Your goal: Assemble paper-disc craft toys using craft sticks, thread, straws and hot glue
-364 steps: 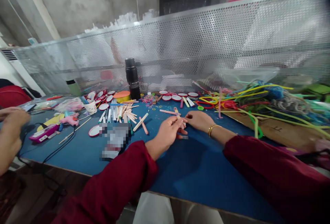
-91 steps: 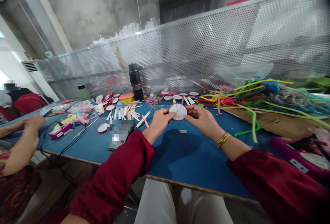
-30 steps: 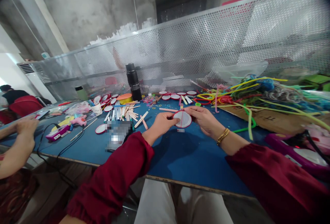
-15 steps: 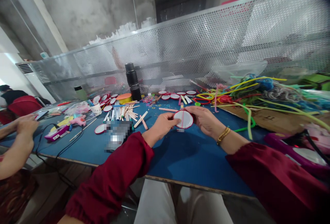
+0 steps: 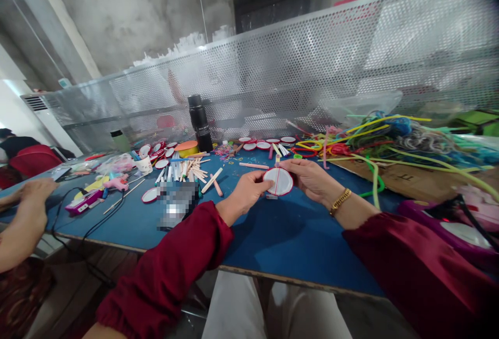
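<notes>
Currently, the left hand [image 5: 245, 193] and right hand [image 5: 312, 178] pinch the red-rimmed disc [image 5: 277, 181] at opposite edges above the table [image 5: 280, 240]. Further handling calls for a steady rim grip.

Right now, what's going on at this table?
A person in dark red sleeves holds a white red-rimmed disc between the left hand and right hand, just above the blue table. Craft sticks, a black flask and a tangle of pipe cleaners sit nearby; another person's hand rests at the far left.
</notes>
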A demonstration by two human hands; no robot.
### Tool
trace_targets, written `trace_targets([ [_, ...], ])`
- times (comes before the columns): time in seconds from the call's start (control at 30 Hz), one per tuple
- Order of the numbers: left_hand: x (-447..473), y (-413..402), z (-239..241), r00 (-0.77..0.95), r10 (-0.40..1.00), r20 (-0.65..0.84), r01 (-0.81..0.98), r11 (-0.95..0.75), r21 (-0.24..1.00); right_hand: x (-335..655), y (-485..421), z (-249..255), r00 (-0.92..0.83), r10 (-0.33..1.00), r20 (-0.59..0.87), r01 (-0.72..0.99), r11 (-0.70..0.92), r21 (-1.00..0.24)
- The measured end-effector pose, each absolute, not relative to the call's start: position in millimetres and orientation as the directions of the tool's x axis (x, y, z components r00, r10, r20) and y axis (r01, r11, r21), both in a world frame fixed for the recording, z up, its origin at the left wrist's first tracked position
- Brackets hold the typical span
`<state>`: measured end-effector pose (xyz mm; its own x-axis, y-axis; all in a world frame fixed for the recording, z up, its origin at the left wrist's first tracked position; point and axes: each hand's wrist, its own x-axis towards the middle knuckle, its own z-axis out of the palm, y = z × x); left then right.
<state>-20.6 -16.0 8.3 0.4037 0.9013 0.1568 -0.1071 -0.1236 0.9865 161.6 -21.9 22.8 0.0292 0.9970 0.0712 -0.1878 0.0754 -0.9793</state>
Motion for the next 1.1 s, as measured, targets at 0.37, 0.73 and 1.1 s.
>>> trace_targets([
  [0.37,-19.1,-19.7,7.4,0.401,0.903,0.153,-0.074,-0.134,0.988,158.1,-25.3,28.9,0.128,0.969,0.211,-0.118,0.226,-0.967],
  [0.73,-19.1,-19.5,7.6,0.372,0.917,0.145,-0.099,-0.117,0.988,157.0,-25.3,27.9,0.122,0.975,0.187,-0.112,0.201,-0.973],
  [1.1,-18.9,-18.4,8.5,0.342,0.924,0.171,-0.099,-0.146,0.984,155.8,-25.5,27.7,0.102,0.981,0.163,-0.155,0.178,-0.972],
])
